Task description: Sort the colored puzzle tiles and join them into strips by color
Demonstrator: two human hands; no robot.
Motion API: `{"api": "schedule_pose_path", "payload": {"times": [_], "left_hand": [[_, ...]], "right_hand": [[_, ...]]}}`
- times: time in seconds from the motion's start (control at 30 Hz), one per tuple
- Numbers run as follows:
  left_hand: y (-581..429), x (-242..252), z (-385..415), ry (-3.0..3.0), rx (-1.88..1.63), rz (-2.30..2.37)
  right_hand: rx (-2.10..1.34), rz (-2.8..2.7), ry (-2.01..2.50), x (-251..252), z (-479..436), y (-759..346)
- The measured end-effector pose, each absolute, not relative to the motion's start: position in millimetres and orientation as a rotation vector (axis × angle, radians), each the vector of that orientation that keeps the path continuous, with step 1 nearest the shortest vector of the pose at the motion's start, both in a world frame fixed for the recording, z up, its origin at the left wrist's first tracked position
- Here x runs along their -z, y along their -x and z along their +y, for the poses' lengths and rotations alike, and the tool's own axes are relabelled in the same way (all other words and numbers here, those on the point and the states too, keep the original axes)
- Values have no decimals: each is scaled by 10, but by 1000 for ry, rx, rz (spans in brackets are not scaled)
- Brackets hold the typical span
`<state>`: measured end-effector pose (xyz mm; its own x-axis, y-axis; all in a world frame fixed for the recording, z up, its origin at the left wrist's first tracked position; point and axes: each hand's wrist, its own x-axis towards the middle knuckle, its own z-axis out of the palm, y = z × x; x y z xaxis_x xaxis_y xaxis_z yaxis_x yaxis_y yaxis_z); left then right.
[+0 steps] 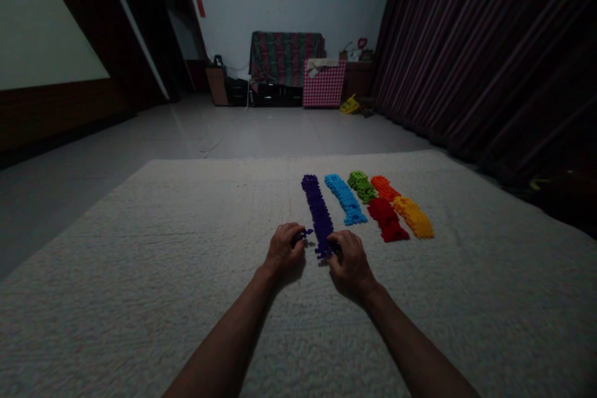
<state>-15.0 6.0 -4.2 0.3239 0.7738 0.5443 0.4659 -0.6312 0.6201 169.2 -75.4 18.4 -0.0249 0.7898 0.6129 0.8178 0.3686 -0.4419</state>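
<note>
A long row of dark purple interlocking toy pieces lies on the pale bed cover. My left hand is left of the row's near end, its fingers closed on a small purple piece. At the right side of that same end, my right hand has its fingers closed on purple pieces, partly hidden by the hand. Similar rows lie to the right: light blue, green, orange, red and yellow.
The quilted cover spreads around the pieces, with tiled floor beyond its far edge. A cloth-draped television and a checkered cloth stand by the wall. Dark curtains hang at right.
</note>
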Motion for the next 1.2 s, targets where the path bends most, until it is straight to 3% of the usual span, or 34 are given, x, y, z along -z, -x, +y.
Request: {"api": "schedule_pose_path", "payload": {"times": [0.37, 0.6, 0.77, 1.2], "left_hand": [[154, -2, -17, -2273, -1207, 992], [-36, -77, -181, -2455, -1099, 694], [-154, -79, -229, -2563, -1067, 570], [-73, -45, -246, -2486, -1076, 780]], "right_hand": [[-49, -1750, 1461, -189, -756, -1692], [-320, -1238, 1384, -53, -641, -1915], [-378, -1210, 1374, 0, -589, -1935], [-346, -1272, 1415, -63, -573, -1851]]}}
